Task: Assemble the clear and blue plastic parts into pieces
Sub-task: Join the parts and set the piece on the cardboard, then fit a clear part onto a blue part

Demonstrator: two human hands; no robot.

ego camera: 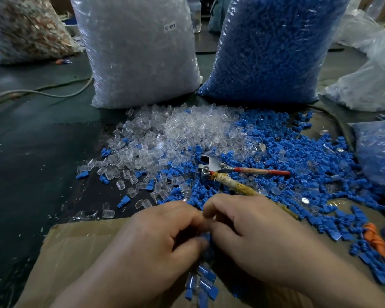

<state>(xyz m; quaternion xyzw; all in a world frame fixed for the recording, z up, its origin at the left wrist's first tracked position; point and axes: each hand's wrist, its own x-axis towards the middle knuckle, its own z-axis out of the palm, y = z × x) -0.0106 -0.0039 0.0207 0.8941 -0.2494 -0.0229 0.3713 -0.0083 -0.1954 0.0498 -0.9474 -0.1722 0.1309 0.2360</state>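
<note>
My left hand (165,236) and my right hand (249,227) meet fingertip to fingertip low in the middle of the view. Their curled fingers pinch a small blue plastic part (206,237) between them; most of it is hidden by the fingers. Beyond the hands lies a heap of loose clear parts (187,132), and a spread of loose blue parts (298,161) lies to its right. Under my wrists sits a small heap of joined clear-and-blue pieces (201,283) on a sheet of cardboard (80,245).
A pair of pliers (218,167) with red, tape-wrapped handles lies among the parts. Behind stand a tall bag of clear parts (138,50) and a tall bag of blue parts (271,47). More bags stand at right. An orange piece (375,238) lies right.
</note>
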